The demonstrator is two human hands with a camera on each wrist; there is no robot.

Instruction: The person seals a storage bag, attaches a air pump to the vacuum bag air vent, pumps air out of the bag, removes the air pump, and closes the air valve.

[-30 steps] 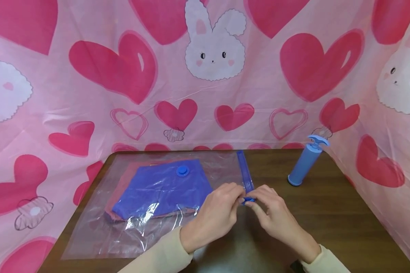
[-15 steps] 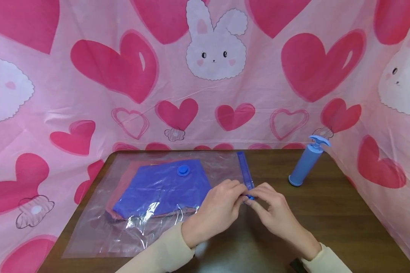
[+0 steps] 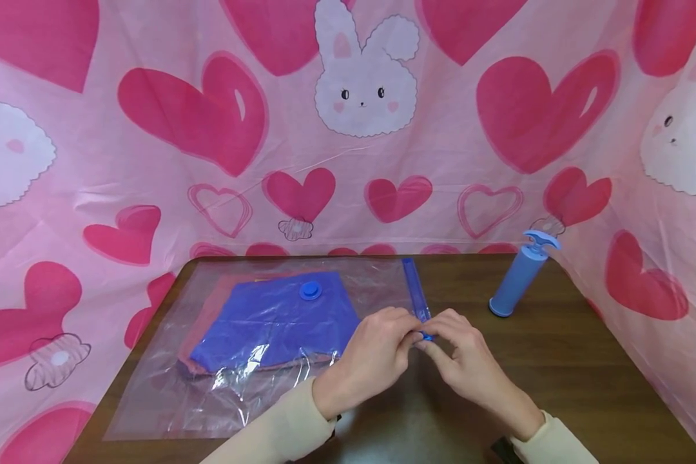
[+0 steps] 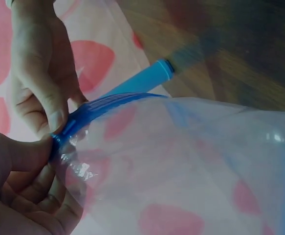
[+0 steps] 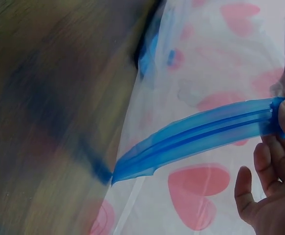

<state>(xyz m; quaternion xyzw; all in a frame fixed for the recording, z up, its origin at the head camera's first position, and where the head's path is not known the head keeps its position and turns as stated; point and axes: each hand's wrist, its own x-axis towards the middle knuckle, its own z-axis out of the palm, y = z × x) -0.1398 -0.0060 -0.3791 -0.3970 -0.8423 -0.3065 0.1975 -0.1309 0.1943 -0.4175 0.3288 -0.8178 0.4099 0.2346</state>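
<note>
A clear vacuum storage bag (image 3: 168, 393) lies on the table with folded blue cloth (image 3: 278, 322) and pinkish-red cloth (image 3: 200, 335) inside. Its round blue valve (image 3: 310, 290) faces up. Along the bag's right edge runs a blue zip strip (image 3: 416, 290). My left hand (image 3: 374, 351) pinches the near end of that strip between thumb and fingers. Close beside it, the thumb and fingers of my right hand (image 3: 466, 351) pinch a small darker blue slider (image 5: 277, 117) on the strip. Fingers partly hide the slider in the head view.
A blue hand pump (image 3: 519, 277) stands tilted-looking on the right part of the brown wooden table (image 3: 557, 361). Pink cloth (image 3: 429, 148) with hearts and rabbits hangs behind and at both sides.
Both hands stay at the strip's near end. The blue piece between the fingers has shifted slightly away and right, and less of it shows. Bag and pump have stayed put.
</note>
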